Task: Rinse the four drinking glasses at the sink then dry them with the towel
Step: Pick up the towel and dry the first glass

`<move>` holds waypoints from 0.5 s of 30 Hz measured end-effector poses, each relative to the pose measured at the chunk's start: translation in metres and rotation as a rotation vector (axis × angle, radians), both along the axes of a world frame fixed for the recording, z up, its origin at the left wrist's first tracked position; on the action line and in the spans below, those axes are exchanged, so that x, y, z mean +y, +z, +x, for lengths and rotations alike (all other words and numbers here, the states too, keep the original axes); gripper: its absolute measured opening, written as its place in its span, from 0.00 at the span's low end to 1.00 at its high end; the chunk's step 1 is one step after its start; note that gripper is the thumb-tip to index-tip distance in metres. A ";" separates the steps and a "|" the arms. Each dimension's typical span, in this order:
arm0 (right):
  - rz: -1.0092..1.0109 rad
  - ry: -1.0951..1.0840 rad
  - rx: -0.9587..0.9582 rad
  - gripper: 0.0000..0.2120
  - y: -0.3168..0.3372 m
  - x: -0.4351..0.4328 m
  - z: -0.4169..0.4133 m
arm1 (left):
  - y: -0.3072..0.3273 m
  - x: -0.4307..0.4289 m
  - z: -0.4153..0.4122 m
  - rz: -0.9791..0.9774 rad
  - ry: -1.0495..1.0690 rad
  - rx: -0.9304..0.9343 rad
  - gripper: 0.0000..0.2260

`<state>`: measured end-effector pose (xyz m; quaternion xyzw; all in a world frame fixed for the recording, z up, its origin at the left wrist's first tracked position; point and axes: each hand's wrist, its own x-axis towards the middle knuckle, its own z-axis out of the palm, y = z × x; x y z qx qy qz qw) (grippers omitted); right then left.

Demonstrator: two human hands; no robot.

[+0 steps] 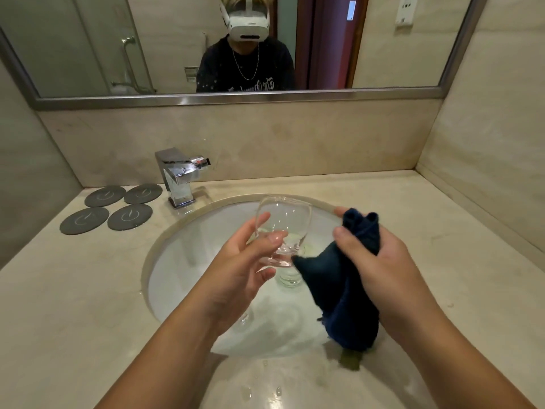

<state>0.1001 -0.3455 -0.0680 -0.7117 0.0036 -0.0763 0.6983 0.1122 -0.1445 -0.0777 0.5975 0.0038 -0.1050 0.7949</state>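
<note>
1. A pale stone counter [73,305], spotted with water at its near edge, holds a round white sink [188,261].
2. The right hand [380,261] grips a bunched dark blue towel [351,305], with its fingers curled round the cloth. The loose end hangs over the basin's near side.
3. The left hand [244,261] holds a clear glass [281,219] above the basin, thumb and fingers pinching its lower part by the thick base.
4. The glass is colourless and stemless. Its long axis tilts, with the base toward the person and the open mouth up and away. A towel corner touches the base on the right.
5. Beneath it a second glass [289,280] sits in the basin, partly hidden by the towel and the held glass.
6. A chrome tap [177,178] stands at the sink's far left, with four grey coasters [104,196] beside it.
7. A mirror [88,39] spans the back wall.
</note>
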 end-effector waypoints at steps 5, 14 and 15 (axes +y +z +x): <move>-0.078 0.164 0.011 0.11 0.004 0.021 -0.005 | 0.004 0.015 -0.001 0.032 -0.003 -0.116 0.40; -0.176 0.311 -0.058 0.16 0.006 0.065 -0.005 | 0.016 0.070 -0.017 0.524 0.048 -0.327 0.35; -0.178 0.327 -0.066 0.16 0.006 0.072 -0.005 | 0.018 0.078 -0.018 0.566 0.048 -0.329 0.35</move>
